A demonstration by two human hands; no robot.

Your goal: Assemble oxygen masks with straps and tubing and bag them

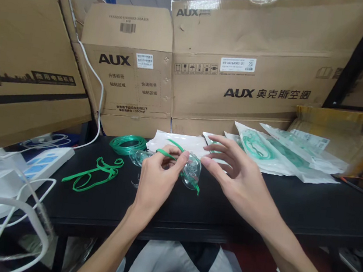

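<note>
My left hand pinches a clear plastic oxygen mask and its green elastic strap between thumb and fingers. A short green strap end pokes out at the mask's lower right side. Just right of the mask, my right hand is raised with its fingers apart, holding nothing. Behind my left hand lies another clear plastic piece, partly hidden. A loose green elastic strap lies curled on the black table to the left. A coil of green tubing rests beyond it.
Several white-and-clear packages with green contents lie at the back right, and a white sheet lies behind the mask. A white power strip with tangled cables occupies the left. Large cardboard boxes stand along the back.
</note>
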